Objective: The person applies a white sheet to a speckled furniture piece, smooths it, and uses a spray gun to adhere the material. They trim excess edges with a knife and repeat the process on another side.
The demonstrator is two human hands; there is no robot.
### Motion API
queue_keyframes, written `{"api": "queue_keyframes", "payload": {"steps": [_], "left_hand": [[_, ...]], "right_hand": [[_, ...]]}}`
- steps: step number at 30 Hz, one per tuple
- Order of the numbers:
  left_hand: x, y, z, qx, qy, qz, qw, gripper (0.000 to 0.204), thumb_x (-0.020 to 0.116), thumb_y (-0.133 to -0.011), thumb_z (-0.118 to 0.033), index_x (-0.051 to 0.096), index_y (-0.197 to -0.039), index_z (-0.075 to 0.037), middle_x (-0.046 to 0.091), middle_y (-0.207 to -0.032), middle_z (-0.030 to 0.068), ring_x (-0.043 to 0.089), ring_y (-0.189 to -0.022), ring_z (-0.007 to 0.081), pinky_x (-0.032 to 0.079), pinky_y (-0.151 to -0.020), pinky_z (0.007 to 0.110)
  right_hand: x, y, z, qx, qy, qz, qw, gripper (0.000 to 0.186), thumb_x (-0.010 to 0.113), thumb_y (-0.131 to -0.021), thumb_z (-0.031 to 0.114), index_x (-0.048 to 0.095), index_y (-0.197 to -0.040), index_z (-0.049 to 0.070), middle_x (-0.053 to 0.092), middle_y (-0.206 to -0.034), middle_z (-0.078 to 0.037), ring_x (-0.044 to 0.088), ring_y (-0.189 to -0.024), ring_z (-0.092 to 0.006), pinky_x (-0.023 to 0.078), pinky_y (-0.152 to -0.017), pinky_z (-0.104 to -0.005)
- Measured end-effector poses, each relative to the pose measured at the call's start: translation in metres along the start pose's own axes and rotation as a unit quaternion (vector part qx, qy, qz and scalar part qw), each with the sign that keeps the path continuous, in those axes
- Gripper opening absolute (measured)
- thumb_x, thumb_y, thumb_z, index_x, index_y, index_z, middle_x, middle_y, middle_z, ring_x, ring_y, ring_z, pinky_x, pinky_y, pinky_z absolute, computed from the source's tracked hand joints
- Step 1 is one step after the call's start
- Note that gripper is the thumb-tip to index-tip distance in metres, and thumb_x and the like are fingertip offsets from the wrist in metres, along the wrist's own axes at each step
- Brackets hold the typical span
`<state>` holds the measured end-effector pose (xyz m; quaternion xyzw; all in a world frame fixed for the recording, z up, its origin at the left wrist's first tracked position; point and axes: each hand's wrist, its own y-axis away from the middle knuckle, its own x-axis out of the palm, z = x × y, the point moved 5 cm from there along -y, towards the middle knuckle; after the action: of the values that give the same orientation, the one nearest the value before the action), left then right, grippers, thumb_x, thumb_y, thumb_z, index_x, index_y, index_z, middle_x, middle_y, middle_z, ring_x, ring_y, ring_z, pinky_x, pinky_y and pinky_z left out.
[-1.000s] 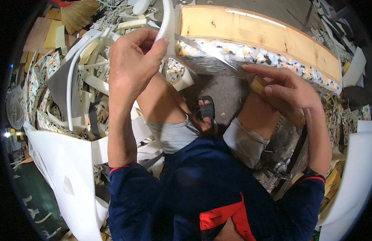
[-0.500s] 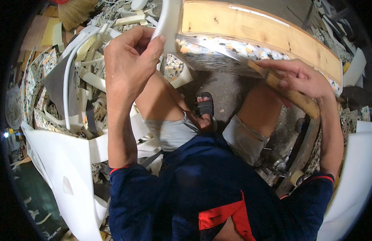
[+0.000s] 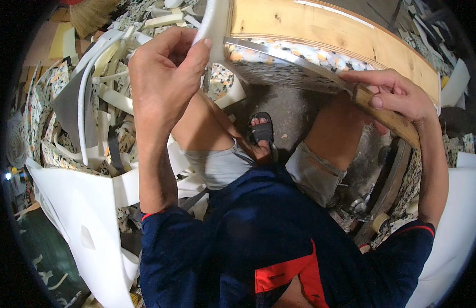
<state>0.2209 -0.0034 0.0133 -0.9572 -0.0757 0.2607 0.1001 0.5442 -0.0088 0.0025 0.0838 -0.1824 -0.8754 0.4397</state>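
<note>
Between the thumb and fingers of my left hand (image 3: pixel 168 72) is the edge of a white foam sheet (image 3: pixel 216 23), which stands up against the end of a wooden panel (image 3: pixel 320 28). Speckled foam (image 3: pixel 305 55) lines the panel's near edge. My right hand (image 3: pixel 389 95) grips the wooden handle of a long knife (image 3: pixel 294 59), index finger stretched along it. The thin blade points left across the speckled foam. Its tip reaches the white foam near my left hand; whether it cuts into the foam I cannot tell.
Foam offcuts (image 3: pixel 115 97) pile up at the left, with a large white sheet (image 3: pixel 79 215) in front. A broom head (image 3: pixel 94 18) lies far left. At the right are a roll of tape (image 3: pixel 380 224) and another white sheet (image 3: pixel 448 246). My sandalled foot (image 3: pixel 261 131) stands below.
My right hand has drawn the knife to the right, so more blade shows. My left hand has shifted slightly up and left, still pinching the foam.
</note>
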Motion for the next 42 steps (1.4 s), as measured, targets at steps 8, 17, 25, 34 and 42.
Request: {"api": "queue_keyframes", "payload": {"steps": [8, 17, 25, 34, 42], "left_hand": [[0.001, 0.001, 0.001, 0.011, -0.014, -0.002, 1.0, 0.021, 0.069, -0.088, -0.015, 0.071, -0.095, 0.006, 0.069, -0.073, 0.0035, 0.061, -0.067, 0.0058, 0.05, -0.063, 0.023], [0.001, 0.003, 0.0, 0.014, -0.004, -0.002, 1.0, 0.022, 0.068, -0.089, -0.015, 0.071, -0.097, 0.006, 0.07, -0.074, 0.0048, 0.062, -0.067, 0.0065, 0.05, -0.063, 0.022], [-0.002, 0.006, 0.002, 0.009, 0.016, -0.011, 1.0, 0.024, 0.068, -0.088, -0.016, 0.071, -0.096, 0.006, 0.07, -0.073, 0.0055, 0.061, -0.066, 0.0069, 0.05, -0.062, 0.023], [-0.005, 0.008, -0.005, 0.018, 0.032, -0.017, 0.999, 0.023, 0.069, -0.088, -0.015, 0.071, -0.098, 0.006, 0.07, -0.076, 0.0048, 0.061, -0.066, 0.0072, 0.05, -0.061, 0.023], [-0.127, 0.004, 0.072, 0.055, 0.031, -0.309, 0.949, 0.044, 0.076, -0.088, -0.018, 0.062, -0.123, 0.005, 0.07, -0.094, 0.0108, 0.064, -0.073, 0.0139, 0.053, -0.064, 0.025]], "right_hand": [[0.001, -0.009, 0.006, -0.008, 0.105, -0.036, 0.994, 0.06, 0.054, -0.087, 0.014, 0.047, -0.145, 0.002, 0.054, -0.061, 0.003, 0.052, -0.049, -0.0059, 0.046, -0.047, -0.0224], [0.005, -0.005, 0.006, 0.003, 0.194, -0.04, 0.98, 0.057, 0.055, -0.088, 0.014, 0.049, -0.144, 0.004, 0.056, -0.062, 0.003, 0.054, -0.056, -0.0031, 0.046, -0.054, -0.0213], [0.019, 0.009, 0.002, 0.003, 0.236, -0.127, 0.963, 0.058, 0.048, -0.08, 0.008, 0.058, -0.136, 0.003, 0.062, -0.069, -0.003, 0.063, -0.062, -0.0105, 0.051, -0.062, -0.0268], [0.026, 0.025, 0.0, -0.125, 0.437, -0.135, 0.881, 0.051, 0.052, -0.085, -0.001, 0.059, -0.135, 0.007, 0.059, -0.071, -0.01, 0.059, -0.066, -0.0205, 0.048, -0.067, -0.0325], [0.067, 0.107, -0.003, -0.003, 0.448, -0.245, 0.859, 0.066, 0.062, -0.066, -0.006, 0.061, -0.131, 0.006, 0.063, -0.085, -0.015, 0.059, -0.076, -0.0343, 0.047, -0.068, -0.0387]]}}
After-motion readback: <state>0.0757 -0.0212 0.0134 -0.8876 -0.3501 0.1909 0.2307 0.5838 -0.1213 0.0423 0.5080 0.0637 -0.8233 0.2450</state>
